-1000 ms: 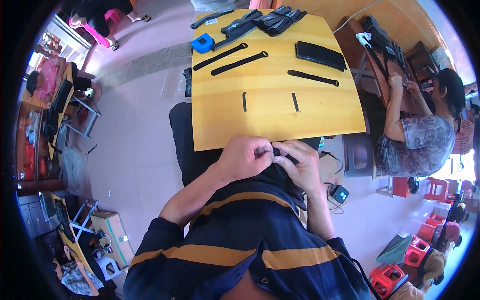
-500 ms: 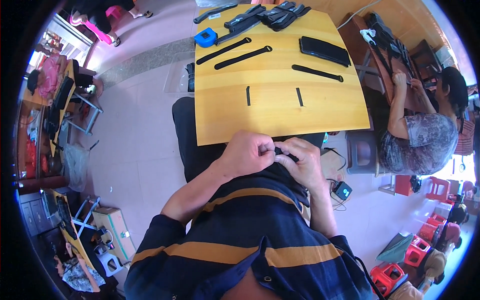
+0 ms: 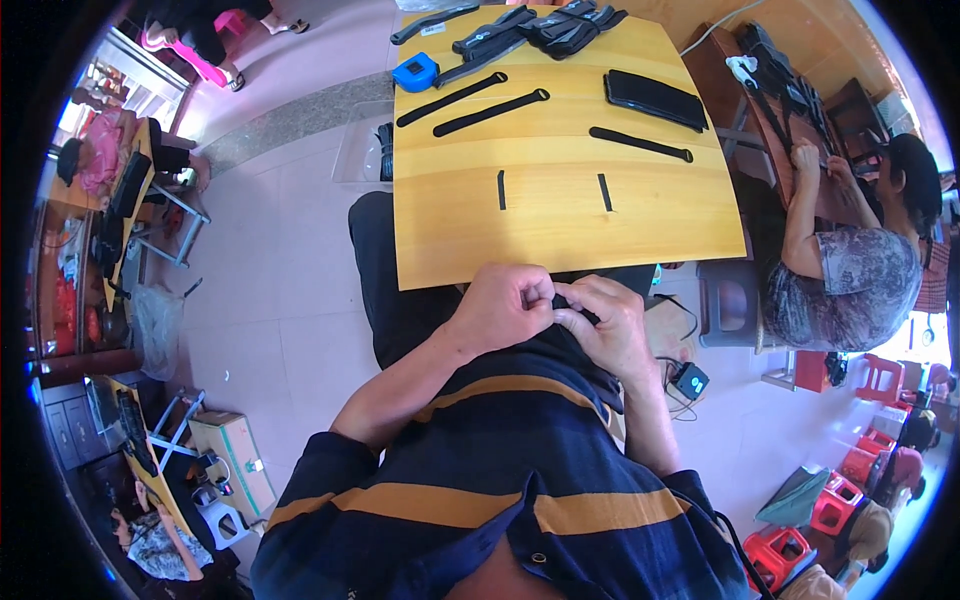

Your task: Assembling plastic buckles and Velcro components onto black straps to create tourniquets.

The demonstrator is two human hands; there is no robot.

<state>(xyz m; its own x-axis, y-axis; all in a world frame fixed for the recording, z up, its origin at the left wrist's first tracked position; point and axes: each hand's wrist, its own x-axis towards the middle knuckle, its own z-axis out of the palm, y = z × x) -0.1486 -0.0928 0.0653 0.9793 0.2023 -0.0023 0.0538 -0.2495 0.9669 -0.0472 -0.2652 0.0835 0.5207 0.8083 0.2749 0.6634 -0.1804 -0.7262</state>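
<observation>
Just off the near edge of the yellow wooden table [image 3: 560,235], my two hands meet over my lap. My left hand [image 3: 503,306] is closed, its curled fingertips touching those of my right hand; what it pinches is hidden. My right hand [image 3: 608,325] is closed around a black strap-like piece [image 3: 588,314], mostly covered by the fingers and hard to tell from the dark trousers behind. On the table ahead lie black straps with looped ends [image 3: 492,113], one more looped strap [image 3: 641,145], and two short black strips [image 3: 604,192] set apart, roughly parallel.
A blue tape measure [image 3: 415,72] sits at the table's far left, near bundled black straps [image 3: 560,30]. A black folded stack [image 3: 655,100] lies far right. To the right, a co-worker [image 3: 850,260] handles black straps at a brown table [image 3: 790,170]. A grey stool [image 3: 728,303] stands between us.
The view has shifted slightly, so the table appears a little to the right. My hands keep nearly the same closed pose together.
</observation>
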